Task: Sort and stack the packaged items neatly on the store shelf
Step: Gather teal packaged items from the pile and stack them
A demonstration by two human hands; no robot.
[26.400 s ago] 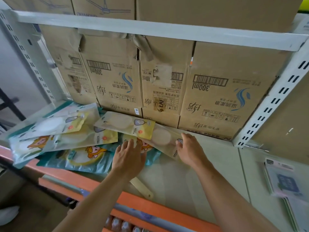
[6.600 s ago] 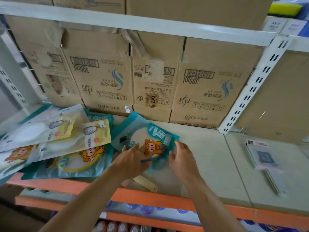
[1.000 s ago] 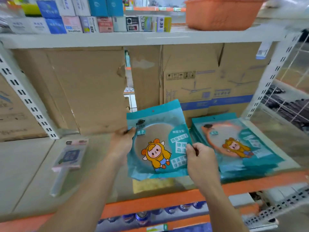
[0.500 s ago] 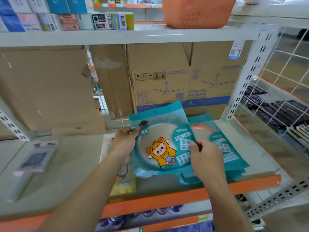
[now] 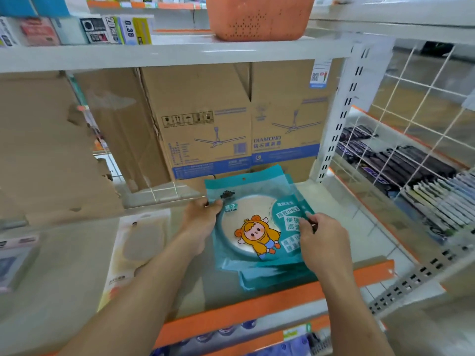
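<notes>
Teal plastic mirror packet (image 5: 259,227) with a cartoon figure lies atop a stack of matching teal packets (image 5: 277,277) on the grey shelf (image 5: 77,265). Left hand (image 5: 199,219) pinches its left edge; right hand (image 5: 321,242) pinches its right edge.

a shop: metal shelves (image 5: 257,303) with orange front edges sit on slotted uprights (image 5: 341,119), a tag (image 5: 318,75) with a qr code hangs at the upper shelf, small boxed goods (image 5: 102,29) stand in rows far left, fan cartons (image 5: 205,111) fill the back, and sealed packs (image 5: 442,199) line a wire rack (image 5: 431,86) on the right
</notes>
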